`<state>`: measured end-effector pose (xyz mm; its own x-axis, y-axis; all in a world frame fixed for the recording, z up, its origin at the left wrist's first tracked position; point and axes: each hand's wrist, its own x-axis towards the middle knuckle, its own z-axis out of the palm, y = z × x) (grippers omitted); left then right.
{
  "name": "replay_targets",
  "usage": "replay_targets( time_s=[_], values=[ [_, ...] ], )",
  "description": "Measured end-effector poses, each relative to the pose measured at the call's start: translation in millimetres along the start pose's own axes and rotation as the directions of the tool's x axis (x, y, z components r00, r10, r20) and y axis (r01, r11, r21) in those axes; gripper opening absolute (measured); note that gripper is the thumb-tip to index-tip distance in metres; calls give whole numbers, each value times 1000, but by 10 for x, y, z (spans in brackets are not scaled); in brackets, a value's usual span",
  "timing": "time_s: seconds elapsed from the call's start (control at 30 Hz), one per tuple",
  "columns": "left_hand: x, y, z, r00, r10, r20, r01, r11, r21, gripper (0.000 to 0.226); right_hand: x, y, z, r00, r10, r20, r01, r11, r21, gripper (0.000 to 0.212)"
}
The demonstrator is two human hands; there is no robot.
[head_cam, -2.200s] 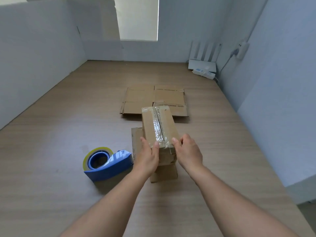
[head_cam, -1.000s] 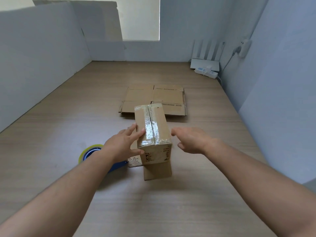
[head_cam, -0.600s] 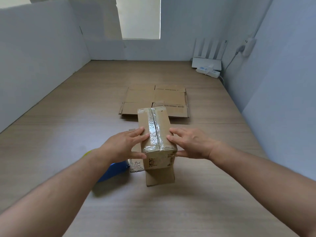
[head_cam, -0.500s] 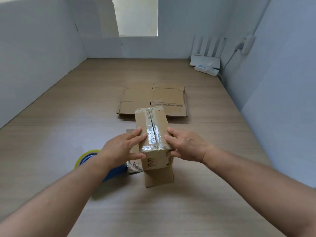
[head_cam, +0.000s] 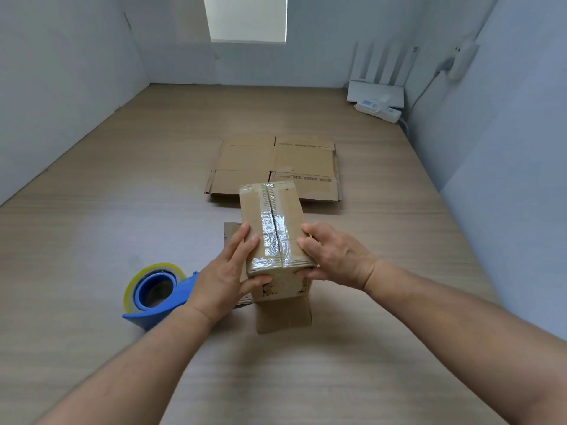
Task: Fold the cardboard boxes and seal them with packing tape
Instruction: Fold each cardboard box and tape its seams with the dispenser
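The box [head_cam: 271, 222] was held between the two hands near the middle of the table [head_cam: 92, 228], with the left hand [head_cam: 224, 277] set against its left side and the right hand [head_cam: 334, 256] against its right side. The tape dispenser [head_cam: 156, 296] was placed on the table to the left of the box, just beside the left wrist, and the flattened cardboard [head_cam: 276, 164] was laid flat behind the box, farther off. A router [head_cam: 376, 93] and a power strip [head_cam: 379, 109] were set in the far right corner.

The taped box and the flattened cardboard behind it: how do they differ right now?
The taped box stands folded into shape; the flattened cardboard lies flat on the table. The left hand and right hand hold the taped box; no hand touches the flattened cardboard. Both are brown cardboard.
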<state>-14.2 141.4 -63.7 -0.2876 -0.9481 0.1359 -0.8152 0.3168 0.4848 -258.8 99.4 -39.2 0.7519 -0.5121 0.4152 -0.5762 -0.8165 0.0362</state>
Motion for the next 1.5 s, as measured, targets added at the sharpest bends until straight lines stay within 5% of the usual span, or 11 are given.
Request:
replay_targets(
  time_s=[0.3,0.4,0.47,0.53,0.57,0.7,0.83,1.03,1.13,1.23,1.5],
  values=[
    [-107,212,-31,951,-268,152,296,932,-208,104,1,-109,-26,995,41,-93,-53,991,-127,62],
    [-152,286,-59,933,-291,212,350,871,-345,109,-19,-189,-74,961,264,-83,-265,964,2,71],
    [-145,348,-89,920,-308,243,389,796,-463,96,34,-222,-133,776,630,41,-617,742,263,78],
    [-94,444,-118,904,-354,238,427,736,-526,86,126,-234,-148,520,809,274,-811,366,456,72],
    [-62,497,-136,898,-367,241,438,714,-546,84,167,-249,-137,457,807,374,-835,244,494,67],
    [-41,600,-223,878,-393,275,479,692,-540,78,88,-286,-223,333,829,449,-877,97,471,69],
    [-55,656,-257,781,-485,393,624,617,-479,86,-94,-277,-338,164,699,696,-869,-231,437,81],
    [58,849,-502,844,-405,351,533,565,-630,92,-7,-326,-671,283,702,654,-779,-229,583,83],
    [195,953,-796,914,-360,184,345,458,-819,92,88,-190,-973,431,775,462,-513,-211,832,83],
    [245,1008,-952,934,-351,59,186,341,-921,82,90,-99,-1201,457,816,352,-300,-232,925,84],
    [23,1071,-694,901,-362,239,391,438,-809,100,-155,-313,-1007,405,764,502,-621,-173,765,79]
  ],
)
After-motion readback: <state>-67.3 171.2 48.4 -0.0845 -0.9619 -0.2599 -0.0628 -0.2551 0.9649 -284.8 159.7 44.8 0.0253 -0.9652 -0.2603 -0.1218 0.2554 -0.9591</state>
